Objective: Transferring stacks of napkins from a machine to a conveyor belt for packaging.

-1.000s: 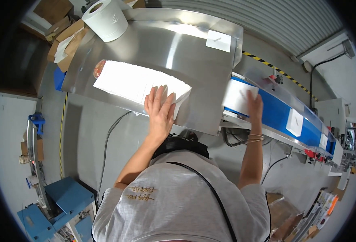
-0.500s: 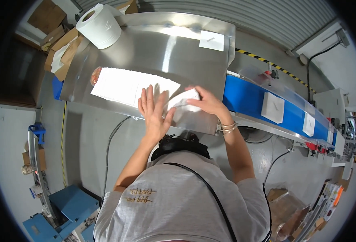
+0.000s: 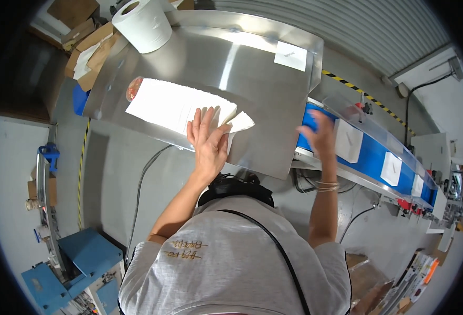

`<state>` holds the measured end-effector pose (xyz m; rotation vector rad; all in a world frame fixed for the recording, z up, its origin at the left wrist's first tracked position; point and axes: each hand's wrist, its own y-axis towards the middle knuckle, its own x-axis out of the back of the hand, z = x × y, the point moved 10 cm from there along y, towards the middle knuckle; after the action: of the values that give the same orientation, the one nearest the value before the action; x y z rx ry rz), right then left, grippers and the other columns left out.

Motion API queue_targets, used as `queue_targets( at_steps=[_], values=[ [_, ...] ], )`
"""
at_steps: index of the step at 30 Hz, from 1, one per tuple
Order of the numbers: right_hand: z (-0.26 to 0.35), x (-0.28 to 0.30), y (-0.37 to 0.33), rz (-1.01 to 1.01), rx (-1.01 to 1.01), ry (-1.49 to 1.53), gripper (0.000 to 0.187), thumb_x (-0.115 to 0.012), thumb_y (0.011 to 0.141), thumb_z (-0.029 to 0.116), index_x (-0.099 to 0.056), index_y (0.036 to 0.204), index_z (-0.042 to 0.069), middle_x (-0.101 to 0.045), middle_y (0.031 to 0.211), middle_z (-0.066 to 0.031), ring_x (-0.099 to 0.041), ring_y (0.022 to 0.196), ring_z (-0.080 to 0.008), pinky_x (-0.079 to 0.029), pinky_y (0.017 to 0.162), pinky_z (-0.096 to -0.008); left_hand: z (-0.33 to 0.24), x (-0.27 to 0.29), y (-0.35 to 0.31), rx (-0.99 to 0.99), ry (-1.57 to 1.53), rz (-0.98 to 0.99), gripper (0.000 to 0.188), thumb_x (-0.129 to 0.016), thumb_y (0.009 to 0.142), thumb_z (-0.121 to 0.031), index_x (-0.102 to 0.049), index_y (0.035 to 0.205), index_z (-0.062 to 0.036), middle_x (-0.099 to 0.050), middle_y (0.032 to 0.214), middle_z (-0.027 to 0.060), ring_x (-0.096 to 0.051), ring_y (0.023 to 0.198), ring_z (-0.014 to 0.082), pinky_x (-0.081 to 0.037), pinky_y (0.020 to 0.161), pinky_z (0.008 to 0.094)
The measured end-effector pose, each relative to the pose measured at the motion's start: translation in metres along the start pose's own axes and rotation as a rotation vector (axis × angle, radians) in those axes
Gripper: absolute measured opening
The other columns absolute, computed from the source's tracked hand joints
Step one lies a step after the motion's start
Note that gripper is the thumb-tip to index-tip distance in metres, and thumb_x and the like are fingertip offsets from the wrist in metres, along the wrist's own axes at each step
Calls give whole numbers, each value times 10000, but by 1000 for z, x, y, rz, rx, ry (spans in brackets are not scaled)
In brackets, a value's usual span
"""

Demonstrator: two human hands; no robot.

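A long, tightly packed row of white paper-like packets (image 3: 163, 105) lies across the steel table (image 3: 273, 100). Its right-end pieces fan out, with one folded white piece (image 3: 242, 122) leaning away. Over this right end rests my left hand (image 3: 208, 144), its fingers stretched out and its thumb side beside the leaning piece. My right hand (image 3: 320, 134) is above the near end of the blue conveyor belt (image 3: 370, 149), smeared by motion, with thumb and fingers apart and nothing seen in them. Just right of it a white packet (image 3: 348, 140) lies flat on the belt.
More white packets (image 3: 391, 169) sit along the belt, behind a clear guard. A red-patterned round object (image 3: 134, 88) touches the row's left end. A large white paper roll (image 3: 145, 29) stands at the table's back left, and a white sheet (image 3: 290, 55) lies at the back right.
My right hand has left the row and swung right over the belt; the white packet it held is out of it. The packets on the belt appear further along. My left hand stays at the row.
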<state>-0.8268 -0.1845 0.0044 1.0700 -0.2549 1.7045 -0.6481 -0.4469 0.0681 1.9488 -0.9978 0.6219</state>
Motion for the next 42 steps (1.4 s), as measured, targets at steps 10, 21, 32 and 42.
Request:
queue_targets(
  at_steps=[10, 21, 32, 42],
  values=[
    [50, -111, 0, 389, -354, 870, 404, -667, 898, 232, -524, 1192, -5, -619, 1043, -42, -549, 929, -103, -467, 827, -256, 19, 8, 4, 52, 81, 9, 372, -687, 817, -141, -633, 1180, -81, -295, 1495, 198, -219, 1395, 405, -142, 1114, 534],
    [-44, 42, -9, -230, -246, -388, 581, -775, 719, 248, -531, 1194, 20, -593, 1098, -186, -553, 1019, -344, -450, 878, -427, 17, 8, 6, 36, 30, -13, 322, -662, 770, -5, -683, 1070, -121, -420, 1414, 153, -276, 1371, 395, -142, 1112, 539],
    [90, -140, 2, 639, -262, 888, 444, -696, 865, 220, -511, 1232, 50, -549, 1257, -123, -533, 1118, -188, -448, 920, -318, 24, 14, 8, 33, 50, 32, 468, -699, 790, -131, -580, 1242, -102, -256, 1501, 209, -191, 1399, 416, -109, 1117, 548],
    [-101, 47, -32, -270, -588, -227, 461, -664, 844, 327, -561, 1138, -13, -638, 972, -192, -608, 861, -329, -480, 774, -417, 31, 16, 8, 16, 48, -39, 325, -664, 785, -16, -666, 1100, -96, -436, 1393, 170, -318, 1339, 400, -222, 1099, 522]
  ],
)
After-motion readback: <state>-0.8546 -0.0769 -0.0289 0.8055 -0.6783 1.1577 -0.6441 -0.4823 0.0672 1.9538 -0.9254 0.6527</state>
